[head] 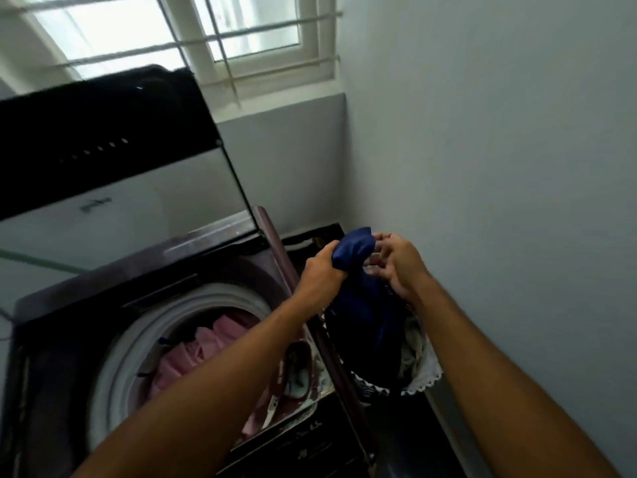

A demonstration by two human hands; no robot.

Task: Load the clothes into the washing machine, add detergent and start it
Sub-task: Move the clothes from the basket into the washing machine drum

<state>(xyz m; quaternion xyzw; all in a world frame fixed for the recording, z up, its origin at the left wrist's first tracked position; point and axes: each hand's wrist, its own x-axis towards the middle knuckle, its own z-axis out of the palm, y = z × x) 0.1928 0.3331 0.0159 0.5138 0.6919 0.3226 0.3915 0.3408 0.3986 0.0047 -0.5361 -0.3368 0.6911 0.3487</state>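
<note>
A dark maroon top-loading washing machine (pixel 220 260) stands at the left with its lid (pixel 113 188) raised. Pink clothes (pixel 193 353) lie in its white-rimmed drum. To its right a dark laundry basket (pixel 422 377) with a white lace-edged liner holds more clothes. My left hand (pixel 322 270) grips the top of a dark blue garment (pixel 358 250) lifted above the basket. My right hand (pixel 396 262) is at the garment's right side with fingers spread and curled towards it; whether it holds the cloth is unclear.
A pale wall runs close along the right of the basket. A barred window (pixel 206 39) sits high behind the machine. The machine's control panel (pixel 303 439) shows at the near edge under my left forearm.
</note>
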